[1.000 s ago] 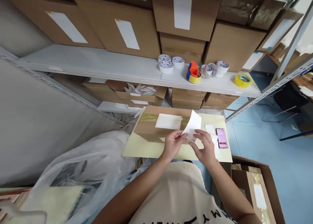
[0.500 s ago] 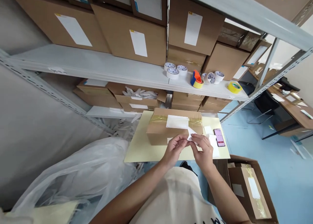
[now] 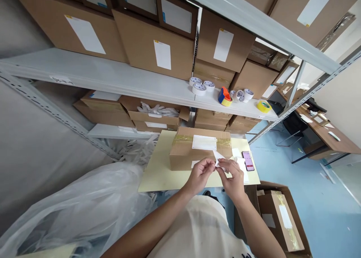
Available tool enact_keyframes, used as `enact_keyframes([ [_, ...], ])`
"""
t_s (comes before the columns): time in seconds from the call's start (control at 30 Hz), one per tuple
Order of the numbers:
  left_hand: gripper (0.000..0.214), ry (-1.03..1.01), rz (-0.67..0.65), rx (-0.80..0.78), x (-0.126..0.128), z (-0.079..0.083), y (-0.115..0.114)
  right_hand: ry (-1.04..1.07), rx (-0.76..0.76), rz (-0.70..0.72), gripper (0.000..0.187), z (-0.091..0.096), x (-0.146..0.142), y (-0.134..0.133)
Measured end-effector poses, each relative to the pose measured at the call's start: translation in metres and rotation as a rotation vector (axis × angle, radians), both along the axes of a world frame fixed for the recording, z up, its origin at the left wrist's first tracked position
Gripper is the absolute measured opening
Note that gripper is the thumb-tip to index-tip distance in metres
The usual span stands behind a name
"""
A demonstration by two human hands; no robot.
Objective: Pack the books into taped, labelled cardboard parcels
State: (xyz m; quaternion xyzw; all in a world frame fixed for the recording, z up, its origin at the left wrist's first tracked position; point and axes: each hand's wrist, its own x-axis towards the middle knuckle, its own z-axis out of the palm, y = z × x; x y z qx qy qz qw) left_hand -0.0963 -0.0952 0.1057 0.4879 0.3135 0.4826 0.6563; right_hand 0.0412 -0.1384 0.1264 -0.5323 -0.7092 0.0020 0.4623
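My left hand (image 3: 200, 172) and my right hand (image 3: 231, 175) meet in front of me, both pinching a small white paper label (image 3: 218, 157), now folded or crumpled small between the fingertips. Just beyond them a taped cardboard box (image 3: 197, 149) with a white label on top lies on a pale yellow table (image 3: 158, 171). A phone (image 3: 247, 161) with a lit screen rests on the table to the right of my right hand, beside some white paper slips (image 3: 238, 160).
A grey shelf (image 3: 113, 79) behind the table carries stacked cardboard boxes, several tape rolls (image 3: 201, 86) and a yellow roll (image 3: 264, 106). A large clear plastic bag (image 3: 79, 209) fills the lower left. An open carton (image 3: 279, 216) stands at lower right on the blue floor.
The white label, held up as a large sheet a second ago, is now bunched small between both hands. The camera has tilted up, showing more shelving.
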Motion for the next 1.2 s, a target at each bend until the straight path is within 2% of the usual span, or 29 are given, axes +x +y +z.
enact_keyframes([
  [0.2,0.037,0.072,-0.046,0.148,-0.006,0.005,-0.003,0.195,-0.17,0.066,0.008,0.003,-0.005,-0.01],
  [0.43,0.032,0.229,-0.08,0.335,-0.013,0.002,-0.01,0.409,-0.339,0.111,0.012,0.0,-0.004,-0.017],
  [0.7,0.028,0.265,-0.121,0.399,-0.011,-0.002,-0.017,0.521,-0.419,0.115,0.018,-0.01,0.001,-0.024],
  [0.83,0.027,0.215,-0.175,0.293,-0.005,-0.01,-0.022,0.617,-0.468,0.069,0.02,-0.018,0.006,-0.03],
  [1.0,0.032,0.121,-0.221,0.003,0.001,-0.022,-0.024,0.751,-0.532,-0.021,0.028,-0.027,0.018,-0.036],
  [1.2,0.035,0.121,-0.145,-0.225,0.005,-0.029,-0.018,0.779,-0.568,-0.086,0.034,-0.029,0.044,-0.035],
])
